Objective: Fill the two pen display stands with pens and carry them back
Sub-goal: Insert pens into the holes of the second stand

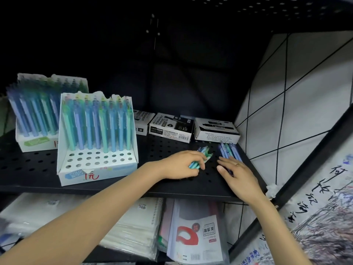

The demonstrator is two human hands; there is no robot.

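Note:
Two white cardboard pen stands sit on a black perforated shelf (168, 148). The near stand (99, 165) holds blue and green pens in its back rows, and its front rows of holes are empty. The far stand (28, 138), behind it on the left, is full of pens. My left hand (183, 163) grips a bunch of teal pens (202, 155) lying on the shelf. My right hand (236, 175) rests with straight fingers on a second pile of blue pens (229, 150) near the shelf's right edge.
Three black-and-white marker boxes (172, 127) lie along the back of the shelf. The white tiled wall (286, 111) closes the right side. Below the shelf are packs of paper and plastic folders (196, 232). Printed paper with brush writing (324, 197) hangs at right.

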